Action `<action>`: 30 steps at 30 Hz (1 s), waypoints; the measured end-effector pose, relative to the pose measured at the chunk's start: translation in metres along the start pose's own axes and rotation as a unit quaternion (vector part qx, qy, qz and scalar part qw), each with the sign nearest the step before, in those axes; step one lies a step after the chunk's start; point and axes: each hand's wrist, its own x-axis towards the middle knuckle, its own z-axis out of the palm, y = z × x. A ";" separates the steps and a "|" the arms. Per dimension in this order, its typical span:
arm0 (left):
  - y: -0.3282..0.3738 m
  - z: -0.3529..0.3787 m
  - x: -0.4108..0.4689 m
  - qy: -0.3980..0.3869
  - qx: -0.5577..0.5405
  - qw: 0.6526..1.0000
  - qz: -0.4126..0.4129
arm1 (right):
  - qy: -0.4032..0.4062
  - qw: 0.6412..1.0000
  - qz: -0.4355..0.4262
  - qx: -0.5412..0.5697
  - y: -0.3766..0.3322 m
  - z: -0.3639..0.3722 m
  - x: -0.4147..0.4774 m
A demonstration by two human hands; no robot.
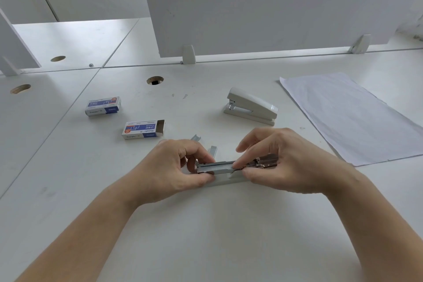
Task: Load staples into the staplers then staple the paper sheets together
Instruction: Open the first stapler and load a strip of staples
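Note:
An opened stapler (217, 167) lies on the white desk between my hands, its metal staple channel facing up with a strip of staples in it. My left hand (174, 167) grips the channel's front end. My right hand (277, 160) pinches the channel near the hinge, fingertips on the staple strip. A second white stapler (251, 106) stands shut farther back. Two loose staple strips (196, 137) (213, 151) lie just beyond my hands. The paper sheets (350, 114) lie at the right.
Two blue-and-white staple boxes sit at the left: one shut (103, 106), one with its end flap open (143, 129). A white divider panel (263, 18) stands along the back. Cable holes (155, 80) pierce the desk (206, 236).

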 end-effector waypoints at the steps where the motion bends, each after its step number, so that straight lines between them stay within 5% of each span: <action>1: 0.000 0.000 0.000 0.001 0.005 1.000 0.003 | -0.003 1.000 0.000 -0.003 -0.001 0.001 0.001; 6: -0.002 -0.014 -0.002 -0.042 -0.032 0.998 0.022 | 0.006 1.000 0.005 0.020 -0.002 -0.001 0.002; 9: -0.008 -0.026 -0.002 0.022 -0.063 0.998 -0.004 | 0.093 0.995 0.022 -0.008 0.006 -0.004 0.004; 13: -0.020 -0.031 0.000 0.039 0.068 0.994 -0.077 | 0.168 0.979 0.073 -0.086 0.019 -0.006 0.008; 16: -0.025 -0.032 -0.005 -0.032 0.118 0.984 -0.128 | 0.167 0.978 0.082 -0.092 0.020 -0.005 0.009; 30: -0.018 -0.035 -0.004 0.022 -0.011 0.991 -0.131 | 0.162 0.979 0.087 -0.088 0.019 -0.005 0.009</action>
